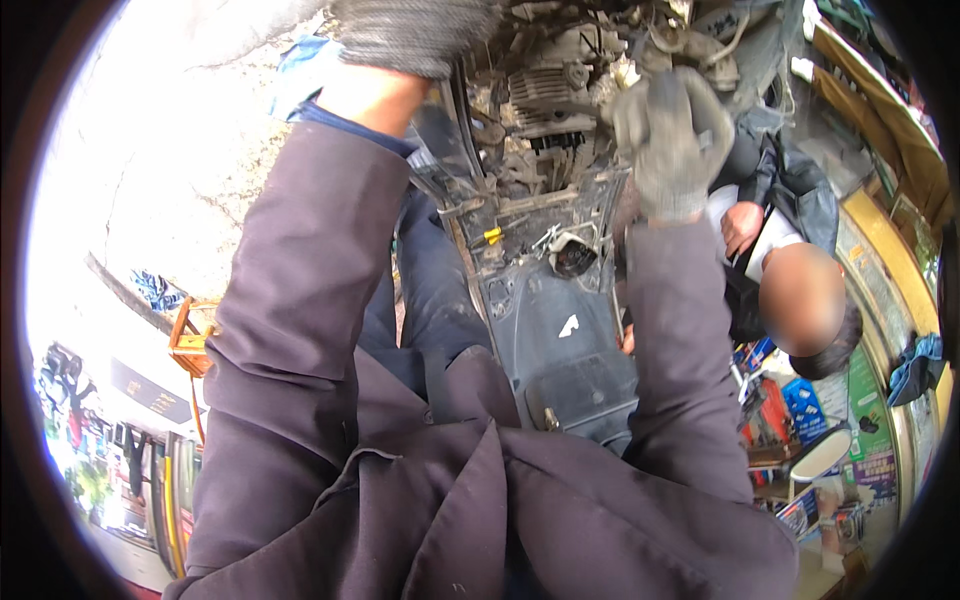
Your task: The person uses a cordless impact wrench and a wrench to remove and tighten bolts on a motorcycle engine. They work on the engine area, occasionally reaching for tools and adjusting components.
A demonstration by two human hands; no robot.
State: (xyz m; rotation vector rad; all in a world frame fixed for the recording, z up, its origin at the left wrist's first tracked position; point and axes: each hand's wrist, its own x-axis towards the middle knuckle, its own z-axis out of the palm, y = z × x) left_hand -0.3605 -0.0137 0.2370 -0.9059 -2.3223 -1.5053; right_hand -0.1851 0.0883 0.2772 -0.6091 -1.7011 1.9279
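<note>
Both hands wear grey knitted gloves and reach up toward a stripped scooter, well apart from each other. The left hand [415, 35] sits at the top edge, partly cut off by the frame, lying on the dark frame beside the engine [545, 95]; whether its fingers close on anything cannot be told. The right hand [668, 140] is raised with its fingers curled loosely downward just right of the engine's finned metal block, and it is not clear that it grips anything. Below the engine runs the scooter's dark grey plastic floor panel [565, 350], which carries a small white patch [568, 325], a yellow clip [493, 235] and a tangle of loose wires [560, 245] near its upper end. The person's purple-grey sleeves fill the lower half of the view. To the right, another person in a dark jacket [800, 200] crouches close beside the scooter with a bare hand [742, 225] near the chest. Further right stand a blue packet [805, 405], a red box [770, 410] and a green poster [870, 420] on a yellow-framed shopfront. At the left a small orange wooden stool [190, 340] stands on pale concrete ground.
</note>
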